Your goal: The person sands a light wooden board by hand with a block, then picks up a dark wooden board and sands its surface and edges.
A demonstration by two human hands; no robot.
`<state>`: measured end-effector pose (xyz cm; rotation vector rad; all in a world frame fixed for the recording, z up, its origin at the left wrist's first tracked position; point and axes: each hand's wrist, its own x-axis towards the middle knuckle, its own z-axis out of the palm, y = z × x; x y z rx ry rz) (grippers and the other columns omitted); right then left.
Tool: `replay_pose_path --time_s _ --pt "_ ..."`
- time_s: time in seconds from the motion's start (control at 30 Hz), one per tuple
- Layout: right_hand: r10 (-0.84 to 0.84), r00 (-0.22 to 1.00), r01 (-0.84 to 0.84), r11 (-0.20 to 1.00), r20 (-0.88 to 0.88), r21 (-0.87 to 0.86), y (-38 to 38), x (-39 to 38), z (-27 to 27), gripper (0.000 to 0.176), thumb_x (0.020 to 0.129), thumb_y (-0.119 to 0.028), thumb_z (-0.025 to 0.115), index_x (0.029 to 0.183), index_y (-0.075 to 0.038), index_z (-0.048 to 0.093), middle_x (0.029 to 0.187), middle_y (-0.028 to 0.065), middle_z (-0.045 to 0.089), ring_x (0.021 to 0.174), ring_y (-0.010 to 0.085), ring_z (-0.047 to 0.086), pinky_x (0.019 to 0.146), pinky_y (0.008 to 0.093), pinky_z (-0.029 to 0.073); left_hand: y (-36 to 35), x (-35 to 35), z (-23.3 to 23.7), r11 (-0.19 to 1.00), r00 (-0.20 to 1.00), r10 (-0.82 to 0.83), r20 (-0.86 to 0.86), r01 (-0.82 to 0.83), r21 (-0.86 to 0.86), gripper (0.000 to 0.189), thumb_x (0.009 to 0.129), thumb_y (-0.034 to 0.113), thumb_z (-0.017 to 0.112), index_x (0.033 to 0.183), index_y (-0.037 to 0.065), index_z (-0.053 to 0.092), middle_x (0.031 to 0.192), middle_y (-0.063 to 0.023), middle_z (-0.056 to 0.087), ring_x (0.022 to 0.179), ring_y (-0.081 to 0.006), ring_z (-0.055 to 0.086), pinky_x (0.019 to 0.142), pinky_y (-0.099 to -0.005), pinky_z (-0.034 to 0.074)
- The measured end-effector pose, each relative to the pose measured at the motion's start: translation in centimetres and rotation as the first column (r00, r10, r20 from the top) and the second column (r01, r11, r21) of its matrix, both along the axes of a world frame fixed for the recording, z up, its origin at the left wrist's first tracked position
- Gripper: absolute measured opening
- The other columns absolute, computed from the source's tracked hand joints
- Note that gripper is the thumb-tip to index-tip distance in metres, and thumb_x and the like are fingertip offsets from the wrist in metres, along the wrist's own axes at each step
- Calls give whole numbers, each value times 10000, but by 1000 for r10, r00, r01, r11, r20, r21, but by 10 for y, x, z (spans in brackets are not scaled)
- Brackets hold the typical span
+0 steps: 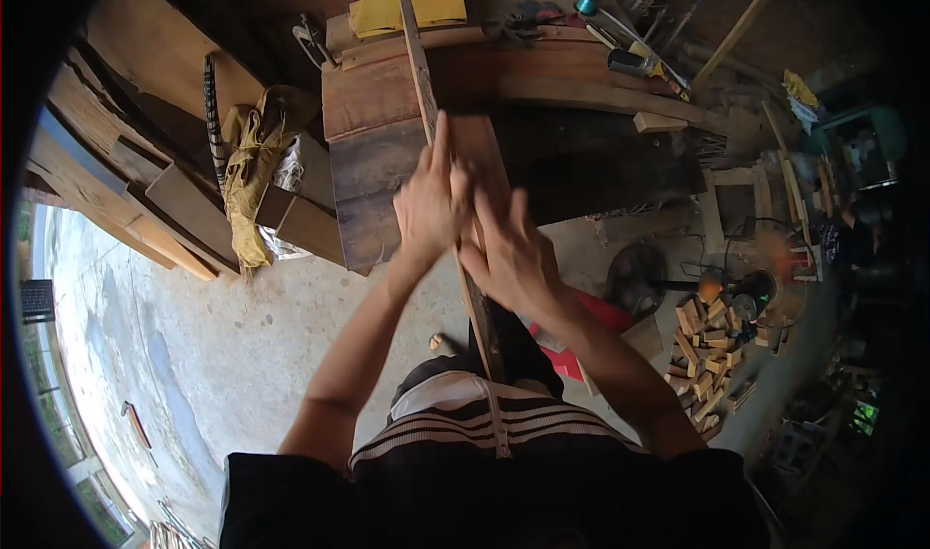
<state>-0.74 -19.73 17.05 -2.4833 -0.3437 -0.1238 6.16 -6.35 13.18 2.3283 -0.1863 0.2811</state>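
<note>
A long, narrow wooden slat [420,75] runs from our lap up across the plank-topped counter [601,152], and we grip it at mid-length with both hands. Our left hand [429,205] is closed on it with the forefinger stretched along the wood, while our right hand [511,251] clasps it just below, the two hands touching. A folded yellow cloth [426,2] lies at the slat's far end with a blue spool [586,3] to its right, and a heap of small wood blocks [707,346] sits near a fan [635,278] on the concrete floor [194,336].
</note>
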Motion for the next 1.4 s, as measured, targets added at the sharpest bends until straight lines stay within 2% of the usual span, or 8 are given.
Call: replay_pose_path --time_s 0.27,0.5,0.7,0.87,1.07,1.13,1.17,1.4 --pt "99 958 -75 993 -269 96 -4 -19 -2 736 827 -75 567 1512 -248 363 1069 253 486 861 444 632 750 498 567 23 -89 -17 955 978 -102 -183 45 -292 498 1016 304 507 1463 88 477 926 -116 384 919 -282 464 871 -370 424" --pt "20 931 179 846 -365 502 -14 82 -128 518 932 -315 500 1408 -112 498 1245 274 483 1213 420 497 1048 424 400 -4 -52 -43 835 991 108 -74 -131 -534 956 788 -31 589 1573 11 45 1593 -261 90 1491 -410 113 1212 -437 129" --pt "-89 967 89 996 -239 -13 -1 113 -155 695 902 -476 602 1455 -100 409 1258 249 503 1152 411 548 975 466 459 -4 -41 -57 628 976 -71 -204 -115 -770 876 879 16 547 1581 26 21 1615 -214 119 1504 -312 118 1218 -377 110" --pt "-138 990 141 858 43 -495 14 119 -171 746 883 -459 619 1475 -83 365 1246 237 534 1116 440 579 902 526 502 1 -40 -53 581 947 -124 -296 -173 -795 788 1001 155 501 1585 56 -18 1646 -157 82 1512 -257 84 1222 -372 100" --pt "-44 946 -22 980 -321 -198 -16 147 -156 755 897 -394 583 1552 -164 286 1337 231 553 1246 392 540 1055 489 405 23 -44 -56 512 912 -304 -274 -86 -855 669 1078 375 343 1600 135 -1 1670 -89 19 1530 -222 21 1223 -348 75" --pt "185 862 115 836 -473 537 -28 135 -125 763 907 -298 557 1568 -100 234 1582 210 301 1415 350 371 1166 410 273 26 -44 -58 440 901 -336 -274 -107 -892 675 1072 401 346 1602 153 11 1672 -69 18 1531 -220 23 1225 -368 74" --pt "218 910 38 803 -353 594 -30 122 -115 790 901 -301 566 1572 -88 208 1574 228 309 1423 346 365 1164 405 284 29 -45 -58 363 883 -371 -288 -148 -920 681 1065 428 349 1605 170 22 1674 -50 18 1532 -218 26 1226 -389 72" --pt "121 982 -56 924 -148 377 -35 -15 -6 734 902 -265 625 1551 -128 310 1203 244 556 1079 398 597 937 437 493 37 -95 -43 512 864 -354 -358 -142 -847 717 1032 544 340 1605 174 118 1671 -77 66 1523 -285 118 1213 -448 143"
